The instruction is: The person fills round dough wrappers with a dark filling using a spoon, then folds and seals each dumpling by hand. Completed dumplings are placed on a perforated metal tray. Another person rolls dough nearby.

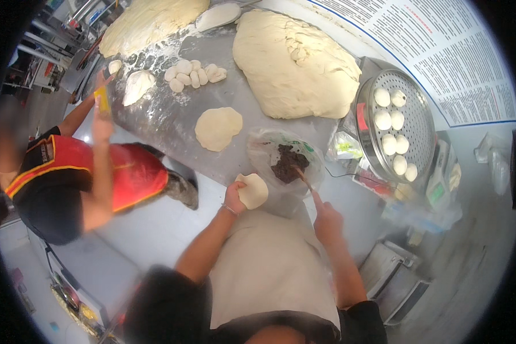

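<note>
Head view, as we recorded it:

Left hand (pixel 234 196): pinched at the near-left edge of a thin, round, pale dough disc (pixel 254 194); we saw the thumb on top, but could not make out the fingers beneath.

Right hand (pixel 328 222): closed around a slim, brown, wooden-looking stick (pixel 304 178), its far end in a dark, crumbly filling (pixel 287 163).

Clear, crumpled plastic bag (pixel 260 144): just beyond both grips, around the filling.

Done, in our judgement: eight pale, rounded dough balls (pixel 382 120), set on a round, perforated metal tray (pixel 425 129) beyond and right of the right grip.

In hand: the disc, on which we saw no filling; we judged loading and closing it not yet done.

Left, in our judgement: flat, irregular, pale dough (pixel 218 129) ahead of the left grip, one sheet or several overlapping, we could not tell; small, white, floured dough lumps (pixel 183 69) farther off, not flattened; and a large, smooth, cream-coloured dough mass (pixel 289 71) well beyond the bag, undivided.
</note>
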Demonstrator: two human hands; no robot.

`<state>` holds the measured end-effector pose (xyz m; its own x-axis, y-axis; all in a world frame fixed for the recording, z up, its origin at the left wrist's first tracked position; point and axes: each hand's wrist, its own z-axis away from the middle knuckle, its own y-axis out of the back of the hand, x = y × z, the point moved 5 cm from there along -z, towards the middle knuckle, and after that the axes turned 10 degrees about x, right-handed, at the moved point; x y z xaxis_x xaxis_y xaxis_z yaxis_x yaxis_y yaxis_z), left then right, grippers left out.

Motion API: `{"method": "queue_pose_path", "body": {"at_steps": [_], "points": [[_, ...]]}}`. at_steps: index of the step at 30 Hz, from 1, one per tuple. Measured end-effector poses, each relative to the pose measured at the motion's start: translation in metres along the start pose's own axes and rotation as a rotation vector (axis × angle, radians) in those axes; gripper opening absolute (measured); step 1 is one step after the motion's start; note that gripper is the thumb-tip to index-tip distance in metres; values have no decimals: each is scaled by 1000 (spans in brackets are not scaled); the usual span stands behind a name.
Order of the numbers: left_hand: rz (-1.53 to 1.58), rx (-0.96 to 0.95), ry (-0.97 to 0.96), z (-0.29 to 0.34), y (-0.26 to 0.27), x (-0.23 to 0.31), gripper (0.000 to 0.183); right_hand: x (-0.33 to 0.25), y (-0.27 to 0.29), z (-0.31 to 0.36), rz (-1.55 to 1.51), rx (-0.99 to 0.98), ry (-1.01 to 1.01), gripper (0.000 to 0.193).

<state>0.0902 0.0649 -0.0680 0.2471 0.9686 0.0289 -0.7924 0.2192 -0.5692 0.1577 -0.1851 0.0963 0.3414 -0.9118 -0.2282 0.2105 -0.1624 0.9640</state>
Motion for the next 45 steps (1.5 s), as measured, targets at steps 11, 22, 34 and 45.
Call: {"method": "queue_pose_path", "body": {"at_steps": [11,22,34,45], "points": [[-86,-80,171,-41,-9,-18,48,-11,-48,8,-13,-1,-21,66],[-94,-38,97,-35,-31,-31,46,16,-83,1,-453,-27,-58,58],[-98,-52,-39,-23,-26,-21,45,49,-75,-36,-1419,-655,-536,42],[68,10,-297,29,4,10,47,62,-67,-41,-1230,-544,-328,44]]}}
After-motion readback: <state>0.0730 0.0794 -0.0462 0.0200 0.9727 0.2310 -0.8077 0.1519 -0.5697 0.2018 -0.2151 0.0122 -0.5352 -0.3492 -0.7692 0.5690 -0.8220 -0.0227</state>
